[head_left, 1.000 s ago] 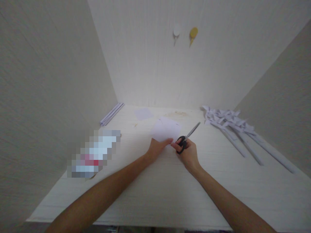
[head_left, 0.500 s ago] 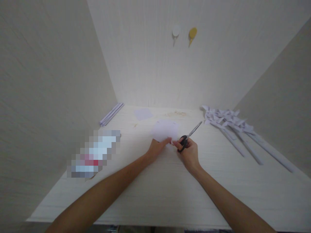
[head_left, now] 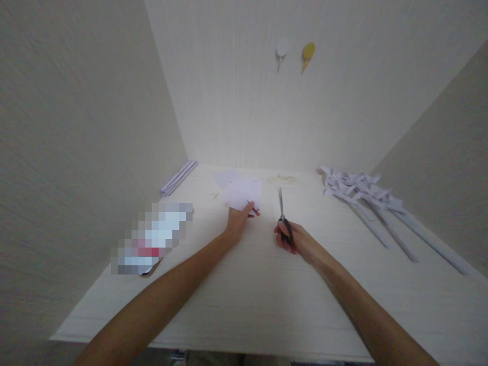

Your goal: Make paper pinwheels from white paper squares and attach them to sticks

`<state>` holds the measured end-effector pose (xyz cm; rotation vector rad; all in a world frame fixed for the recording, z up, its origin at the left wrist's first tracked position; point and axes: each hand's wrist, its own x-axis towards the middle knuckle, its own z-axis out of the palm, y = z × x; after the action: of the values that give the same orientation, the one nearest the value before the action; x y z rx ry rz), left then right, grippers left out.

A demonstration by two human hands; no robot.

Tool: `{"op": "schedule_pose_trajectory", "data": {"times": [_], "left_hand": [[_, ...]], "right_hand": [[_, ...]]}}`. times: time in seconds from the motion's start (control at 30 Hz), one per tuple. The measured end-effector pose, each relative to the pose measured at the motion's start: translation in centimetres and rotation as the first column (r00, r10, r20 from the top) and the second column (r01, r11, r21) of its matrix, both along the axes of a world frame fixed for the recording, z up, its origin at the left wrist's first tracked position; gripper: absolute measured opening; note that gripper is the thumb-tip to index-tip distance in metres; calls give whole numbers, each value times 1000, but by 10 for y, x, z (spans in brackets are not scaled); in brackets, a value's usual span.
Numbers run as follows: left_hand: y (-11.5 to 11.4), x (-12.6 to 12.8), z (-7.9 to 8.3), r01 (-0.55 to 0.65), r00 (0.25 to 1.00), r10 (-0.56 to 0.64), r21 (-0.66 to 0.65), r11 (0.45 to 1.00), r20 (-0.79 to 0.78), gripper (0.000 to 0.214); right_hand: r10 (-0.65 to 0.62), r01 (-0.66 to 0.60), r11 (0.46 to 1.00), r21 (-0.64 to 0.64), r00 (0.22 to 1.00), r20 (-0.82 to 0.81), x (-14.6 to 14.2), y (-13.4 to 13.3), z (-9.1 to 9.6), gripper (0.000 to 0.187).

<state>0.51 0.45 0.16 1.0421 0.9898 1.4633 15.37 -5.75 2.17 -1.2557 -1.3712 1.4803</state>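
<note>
My left hand (head_left: 239, 219) pinches the near edge of a white sheet of paper (head_left: 243, 193) and holds it just above the pale table (head_left: 267, 295), left of centre. My right hand (head_left: 295, 240) grips the black handles of a pair of scissors (head_left: 283, 216). The shut blades point away from me toward the back wall. The two hands are apart, with bare tabletop between them.
Several white paper pinwheels on long rolled sticks (head_left: 366, 195) lie at the right. A bundle of rolled paper sticks (head_left: 178, 177) rests against the left wall. A blurred flat packet (head_left: 154, 237) lies at the left. A small paper piece (head_left: 224, 177) and scraps (head_left: 280, 178) sit at the back. Two hooks (head_left: 295, 52) hang on the wall.
My left hand has carried the paper left and away from the scissors. My right hand has drawn back and turned the scissors, whose blades now point straight ahead instead of up to the right.
</note>
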Motion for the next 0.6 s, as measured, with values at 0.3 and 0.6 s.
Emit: {"op": "schedule_pose_trajectory", "data": {"times": [0.3, 0.6], "left_hand": [[8, -9, 2, -157, 987, 159, 49, 986, -29, 14], [4, -7, 5, -117, 990, 121, 51, 992, -71, 15]], "right_hand": [[186, -209, 976, 66, 949, 253, -2, -8, 17, 39], [210, -227, 974, 21, 928, 308, 0, -7, 10, 37]]}}
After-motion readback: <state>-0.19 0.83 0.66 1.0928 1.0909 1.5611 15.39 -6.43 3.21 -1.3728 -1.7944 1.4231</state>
